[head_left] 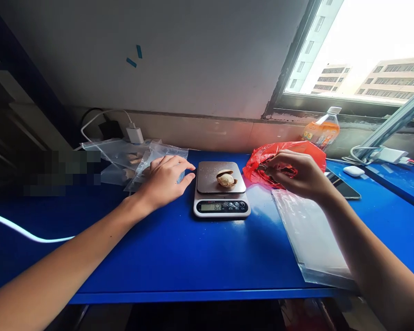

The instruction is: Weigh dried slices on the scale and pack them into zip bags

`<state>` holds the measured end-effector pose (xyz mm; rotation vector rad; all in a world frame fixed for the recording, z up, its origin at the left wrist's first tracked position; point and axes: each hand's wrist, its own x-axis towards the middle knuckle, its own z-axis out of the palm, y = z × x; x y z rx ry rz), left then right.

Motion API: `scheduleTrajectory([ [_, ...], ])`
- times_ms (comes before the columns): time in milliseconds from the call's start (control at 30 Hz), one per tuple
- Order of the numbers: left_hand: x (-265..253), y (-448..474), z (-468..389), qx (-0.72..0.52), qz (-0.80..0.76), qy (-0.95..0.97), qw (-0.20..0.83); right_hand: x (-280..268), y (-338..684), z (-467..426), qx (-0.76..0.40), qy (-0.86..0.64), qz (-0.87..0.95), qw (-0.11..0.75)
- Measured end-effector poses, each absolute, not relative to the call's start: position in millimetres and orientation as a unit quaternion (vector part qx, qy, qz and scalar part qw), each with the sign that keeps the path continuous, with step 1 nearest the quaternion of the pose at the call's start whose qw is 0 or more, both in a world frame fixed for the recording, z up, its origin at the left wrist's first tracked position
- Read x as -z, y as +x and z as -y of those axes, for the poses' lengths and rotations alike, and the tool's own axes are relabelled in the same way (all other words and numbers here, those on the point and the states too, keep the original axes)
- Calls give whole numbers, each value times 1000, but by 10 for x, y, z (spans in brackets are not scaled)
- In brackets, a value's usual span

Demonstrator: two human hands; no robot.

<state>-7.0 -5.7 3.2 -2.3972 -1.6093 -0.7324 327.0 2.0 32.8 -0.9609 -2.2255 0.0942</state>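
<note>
A small kitchen scale [205, 184] stands on the blue table, and its lit display appears to read about 6.2. On its metal plate lies a cracked nut [227, 180], with broken brown shell around a pale rounded part. My left hand [167, 180] hovers just left of the scale, fingers apart and holding nothing. At the mouth of a red plastic bag [307, 149], my right hand [298, 174] has its fingers pinched together. Something small and dark shows at those fingertips, too unclear to name. What the bag holds is mostly hidden.
Clear zip bags [119, 154] with brown pieces lie behind my left hand, near a white charger [134, 134]. Flat clear bags [317, 239] lie under my right forearm. An orange drink bottle [322, 128], a phone [343, 185] and a white earbud case [353, 171] stand at right.
</note>
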Motion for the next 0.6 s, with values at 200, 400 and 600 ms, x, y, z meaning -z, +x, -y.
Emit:
scheduleTrajectory([
  [200, 46, -81, 10, 234, 539, -807, 60, -221, 2805, -432, -18, -409, 862, 298],
  [400, 27, -58, 78, 224, 527, -817, 64, -275, 2516, -561, -4, -387, 896, 219],
  [600, -2, -27, 117, 236, 525, -815, 64, -469, 3194, -394, -6, -407, 855, 322],
])
